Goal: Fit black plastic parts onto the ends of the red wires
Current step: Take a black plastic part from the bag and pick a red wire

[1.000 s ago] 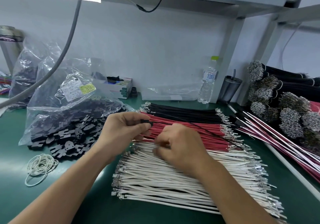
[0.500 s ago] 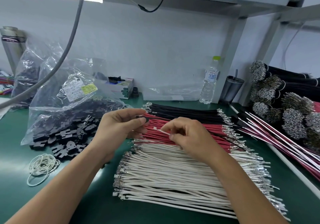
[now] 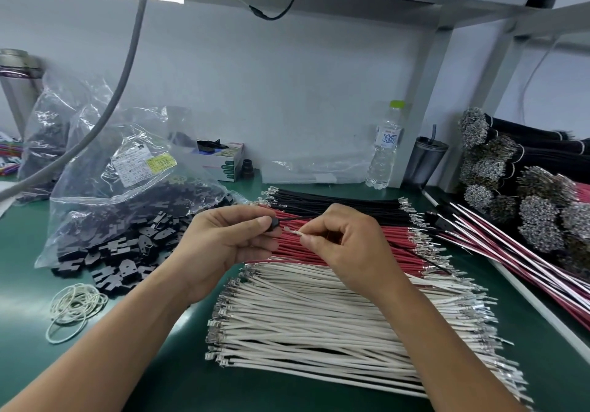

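At the far left of the green bench (image 3: 28, 284) lies a loose ring of white rubber bands (image 3: 75, 308), and just behind it black plastic parts (image 3: 124, 253) spill from an open clear bag (image 3: 127, 181). The left hand (image 3: 223, 245) pinches one small black part (image 3: 275, 222) between thumb and forefinger, with a thin black wire (image 3: 298, 217) running out of it to the right. Just beside it, apart from the part, the right hand (image 3: 344, 245) pinches a pale wire end with its metal terminal (image 3: 293, 231) in its fingers (image 3: 308, 240); the wire looks white rather than red, though it is too small to be sure. Beneath both hands lie the red wires (image 3: 396, 239), between the black wires (image 3: 344, 202) behind and the white wires (image 3: 319, 322) in front. These wires look light and limp, so they are best held close behind the stiff crimped terminal, which is probably easily bent. At the right, bundled harnesses (image 3: 526, 207) are stacked.
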